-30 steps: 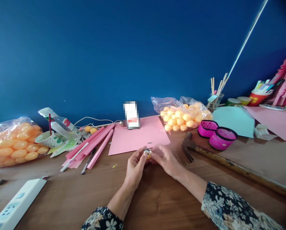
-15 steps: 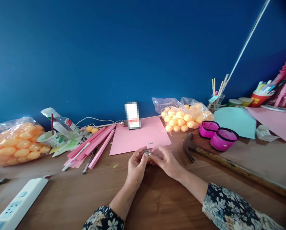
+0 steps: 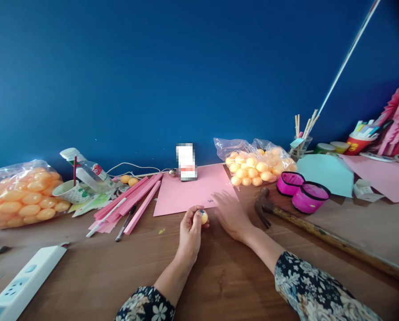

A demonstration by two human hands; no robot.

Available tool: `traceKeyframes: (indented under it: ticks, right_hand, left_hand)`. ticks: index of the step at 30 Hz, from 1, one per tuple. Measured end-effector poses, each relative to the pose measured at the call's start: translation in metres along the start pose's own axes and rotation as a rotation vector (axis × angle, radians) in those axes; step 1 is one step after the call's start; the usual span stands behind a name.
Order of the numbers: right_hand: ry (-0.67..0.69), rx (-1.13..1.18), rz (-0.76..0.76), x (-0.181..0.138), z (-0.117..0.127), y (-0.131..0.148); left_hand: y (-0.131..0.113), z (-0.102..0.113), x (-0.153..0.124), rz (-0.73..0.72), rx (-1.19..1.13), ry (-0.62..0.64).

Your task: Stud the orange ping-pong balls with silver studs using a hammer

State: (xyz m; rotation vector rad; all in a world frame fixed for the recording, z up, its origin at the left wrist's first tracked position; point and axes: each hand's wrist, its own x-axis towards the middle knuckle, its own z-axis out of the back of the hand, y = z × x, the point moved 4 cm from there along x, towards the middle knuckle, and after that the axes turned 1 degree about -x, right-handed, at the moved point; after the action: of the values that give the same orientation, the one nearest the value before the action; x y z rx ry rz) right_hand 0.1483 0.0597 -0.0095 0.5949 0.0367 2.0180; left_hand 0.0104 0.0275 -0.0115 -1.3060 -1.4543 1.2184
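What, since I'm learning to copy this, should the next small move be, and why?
Probably pinch one of the small bits from the pink sheet with the right hand: it looks open and close to them, while the left hand holds the ball.

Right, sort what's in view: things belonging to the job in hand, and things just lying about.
Likely the job:
ball in left hand
small shiny bits near right hand
pink sheet under the bits
bags of balls, perhaps

Seemingly lying about:
hammer
power strip
pen
bottle

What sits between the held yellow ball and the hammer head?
In the head view, the right hand lies between the ball and the hammer head.
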Motion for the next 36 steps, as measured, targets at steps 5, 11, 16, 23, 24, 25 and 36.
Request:
traceKeyframes:
  ticks: [5,11,16,23,24,25,36]
  right_hand:
    - [0.081,-0.022,0.017,-0.002,0.0,0.004]
    - [0.044,-0.009,-0.014,-0.002,0.006,0.006]
    - [0.003,0.022,-0.015,-0.001,0.01,0.007]
    - [-0.067,0.0,-0.031,0.0,0.013,0.006]
    - [-0.075,-0.014,-0.051,0.0,0.012,0.004]
    - [-0.078,-0.032,-0.076,0.0,0.011,0.002]
    - [0.0,-0.219,-0.142,0.0,0.013,-0.003]
  left_hand:
    - [-0.004,-0.003,-0.002,0.011,0.016,0.04]
    - [-0.005,-0.004,-0.002,-0.009,0.027,0.041]
    - [-0.007,-0.003,-0.004,-0.018,0.038,0.047]
    - [-0.008,-0.004,-0.004,-0.008,0.042,0.059]
    - [-0.007,-0.004,-0.004,-0.011,0.046,0.06]
    - [-0.007,-0.004,-0.003,-0.016,0.047,0.062]
    - [-0.01,-0.004,-0.005,-0.033,0.038,0.093]
